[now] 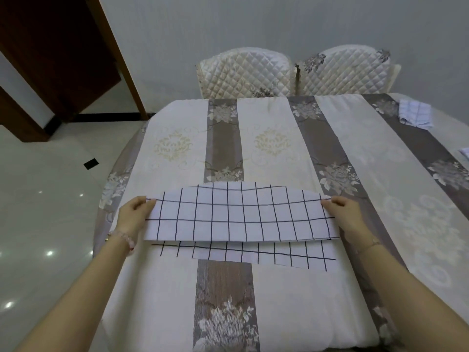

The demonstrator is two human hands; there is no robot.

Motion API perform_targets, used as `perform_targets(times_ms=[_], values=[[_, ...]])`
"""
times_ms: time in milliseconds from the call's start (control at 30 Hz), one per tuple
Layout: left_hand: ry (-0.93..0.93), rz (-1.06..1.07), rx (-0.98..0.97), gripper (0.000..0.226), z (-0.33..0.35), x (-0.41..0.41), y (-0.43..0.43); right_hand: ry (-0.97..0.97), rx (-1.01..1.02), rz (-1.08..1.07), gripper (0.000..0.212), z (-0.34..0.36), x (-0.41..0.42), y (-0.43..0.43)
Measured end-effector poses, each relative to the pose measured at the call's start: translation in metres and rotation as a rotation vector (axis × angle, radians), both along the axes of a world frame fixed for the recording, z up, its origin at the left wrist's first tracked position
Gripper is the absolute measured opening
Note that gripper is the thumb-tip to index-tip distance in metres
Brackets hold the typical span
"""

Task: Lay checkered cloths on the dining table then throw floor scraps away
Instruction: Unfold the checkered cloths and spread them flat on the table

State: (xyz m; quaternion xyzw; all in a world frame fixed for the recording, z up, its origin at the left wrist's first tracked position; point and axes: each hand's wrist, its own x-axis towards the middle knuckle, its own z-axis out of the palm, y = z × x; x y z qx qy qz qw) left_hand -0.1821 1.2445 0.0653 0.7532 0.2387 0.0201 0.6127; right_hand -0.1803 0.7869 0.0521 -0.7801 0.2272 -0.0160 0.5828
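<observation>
Pale wall (228, 26) fills the top of the frame and glossy white floor (38, 212) the left side, with a dark wooden door (50, 47) at upper left. Most of the frame is taken by the table (274, 153), covered in cream and grey-brown flowered stripes. Two quilted chairs (245, 72) stand side by side at its far edge, top centre. Just below centre a white cloth (241, 214) with a black grid is doubled over, its upper layer bowed up in the middle, its lower layer flat on the table and showing underneath. The left hand (134, 213) pinches its left end with curled fingers, and the right hand (346, 214) pinches its right end likewise. A folded cloth (415, 114) lies on the table at upper right. A bead bracelet (121, 237) circles the left wrist, and a dark square (90, 163) sits in the floor at left
</observation>
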Motion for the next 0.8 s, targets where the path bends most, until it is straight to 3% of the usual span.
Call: perform_targets(times_ms=[133, 267, 333, 400, 467, 500, 600, 700, 800], values=[[-0.014, 0.036, -0.012, 0.003, 0.001, 0.047, -0.004, -0.006, -0.027, -0.019, 0.015, -0.001, 0.039, 0.002], [0.041, 0.066, 0.126, 0.028, -0.005, 0.085, -0.007, 0.011, -0.046, -0.036, 0.023, -0.011, 0.069, 0.003], [-0.021, 0.092, 0.363, 0.036, 0.0, 0.087, -0.013, 0.032, -0.041, -0.039, 0.02, -0.019, 0.079, 0.004], [-0.262, -0.001, 0.773, 0.032, 0.003, 0.068, -0.029, 0.05, -0.089, -0.079, 0.017, -0.024, 0.088, 0.006], [-0.477, -0.267, 1.004, 0.03, -0.006, 0.031, -0.058, 0.081, -0.252, -0.104, 0.01, -0.026, 0.093, 0.009], [-0.484, -0.464, 1.031, 0.033, -0.015, 0.01, -0.073, 0.088, -0.413, -0.088, 0.013, -0.025, 0.094, 0.012], [-0.243, -0.894, 1.049, 0.044, -0.044, -0.035, -0.109, -0.087, -0.775, 0.233, 0.038, -0.027, 0.097, 0.03], [-0.167, -0.957, 1.227, 0.05, -0.057, -0.048, -0.117, -0.15, -0.807, 0.692, 0.039, -0.038, 0.094, 0.057], [-0.143, -0.951, 1.3, 0.054, -0.059, -0.051, -0.115, -0.042, -0.855, 0.77, 0.043, -0.05, 0.09, 0.067]])
